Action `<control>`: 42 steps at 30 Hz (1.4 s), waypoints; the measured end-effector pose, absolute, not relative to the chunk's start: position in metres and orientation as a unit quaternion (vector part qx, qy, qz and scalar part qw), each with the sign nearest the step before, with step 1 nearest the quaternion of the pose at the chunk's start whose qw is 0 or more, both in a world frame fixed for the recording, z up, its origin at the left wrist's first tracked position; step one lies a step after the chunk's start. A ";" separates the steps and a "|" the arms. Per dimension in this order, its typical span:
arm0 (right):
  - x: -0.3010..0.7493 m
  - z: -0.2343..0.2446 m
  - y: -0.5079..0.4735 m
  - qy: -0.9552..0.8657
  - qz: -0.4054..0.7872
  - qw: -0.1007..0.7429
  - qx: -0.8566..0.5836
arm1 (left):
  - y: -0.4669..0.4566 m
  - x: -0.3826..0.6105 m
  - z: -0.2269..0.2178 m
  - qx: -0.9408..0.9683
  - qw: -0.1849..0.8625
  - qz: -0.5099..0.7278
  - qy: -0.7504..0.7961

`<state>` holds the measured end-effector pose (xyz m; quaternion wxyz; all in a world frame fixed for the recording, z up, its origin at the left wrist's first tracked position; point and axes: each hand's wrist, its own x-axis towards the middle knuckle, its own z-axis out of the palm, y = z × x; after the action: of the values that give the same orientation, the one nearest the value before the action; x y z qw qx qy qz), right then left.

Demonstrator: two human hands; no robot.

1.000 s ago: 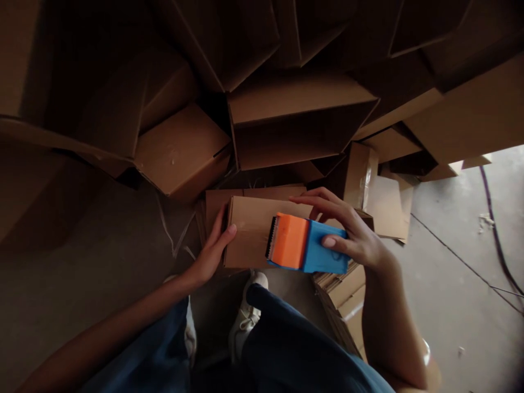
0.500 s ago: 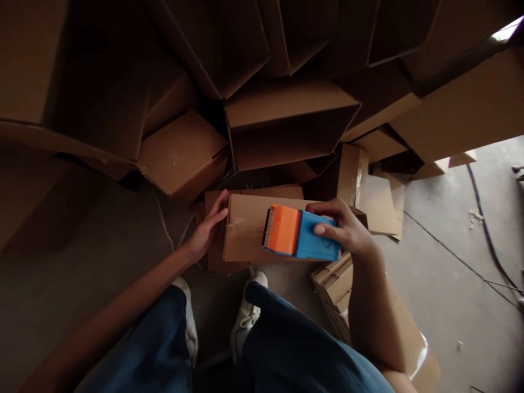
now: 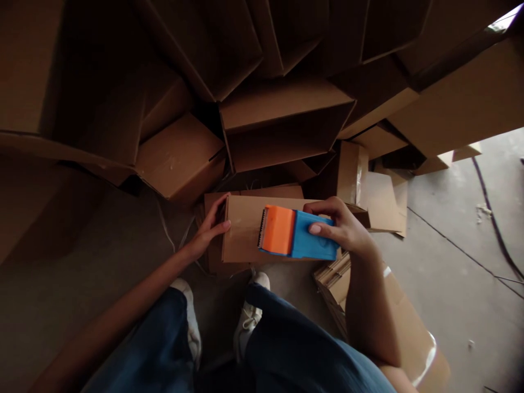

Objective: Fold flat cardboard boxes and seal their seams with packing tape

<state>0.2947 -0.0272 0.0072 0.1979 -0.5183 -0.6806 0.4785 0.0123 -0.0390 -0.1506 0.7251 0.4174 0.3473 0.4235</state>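
Right now your right hand [image 3: 344,229] is closed around a tape dispenser [image 3: 297,234], fingers curling over its far edge and thumb pressed onto the blue body; that's a full wrap, not a pinch. The dispenser sits on top of a cardboard carton [image 3: 241,232], toward the carton's right end; orange cover to the left, blue body to the right. Its long axis runs side to side across your view, in line with the carton's own long axis, and the serrated cutter [image 3: 260,226] points left. Your left hand [image 3: 207,234] is spread open at the carton's left end, thumb lying on the top face, fingers reaching past the far corner; it's touching only the carton. So your right hand is the nearer one, right on the dispenser; your left sits well apart from it, with bare carton between that thumb and the cutter. Behind the carton rises a heap of cardboard boxes [image 3: 286,125]; a loose cardboard sheet [image 3: 382,202] lies just right of the carton; a bundle of flattened cardboard [image 3: 331,281] sits just below its right end; further right, a black cable [image 3: 493,224] crosses the concrete floor [image 3: 446,305]; your white sneakers [image 3: 249,322] stand just below the carton.
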 end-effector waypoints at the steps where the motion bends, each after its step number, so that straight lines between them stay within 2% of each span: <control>1: 0.295 0.007 -0.027 -0.681 0.479 0.199 -0.518 | -0.038 0.013 -0.151 0.419 0.722 0.427 0.348; 5: 0.296 0.007 -0.029 -0.679 0.484 0.200 -0.515 | -0.037 0.015 -0.150 0.441 0.701 0.436 0.354; 11: 0.288 0.026 -0.037 -0.638 0.478 0.174 -0.578 | -0.033 0.010 -0.143 0.485 0.688 0.383 0.380; 16: 0.281 0.025 -0.049 -0.621 0.452 0.195 -0.610 | -0.026 -0.011 -0.124 0.593 0.617 0.368 0.364; 22: 0.283 0.009 -0.055 -0.623 0.414 0.246 -0.616 | -0.024 -0.023 -0.076 0.757 0.531 0.218 0.312; 25: 0.285 0.008 -0.055 -0.617 0.417 0.258 -0.616 | -0.024 -0.013 -0.063 0.806 0.495 0.188 0.265; 33: 0.286 0.006 -0.057 -0.609 0.430 0.260 -0.614 | -0.017 0.001 -0.069 0.845 0.431 0.175 0.265; 42: 0.286 0.007 -0.056 -0.621 0.423 0.251 -0.611 | -0.011 -0.003 -0.072 0.845 0.429 0.131 0.289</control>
<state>0.2865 -0.0564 0.0071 0.2509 -0.6107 -0.6207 0.4228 -0.0028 -0.0108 -0.0718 0.4294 0.8455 0.2891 0.1310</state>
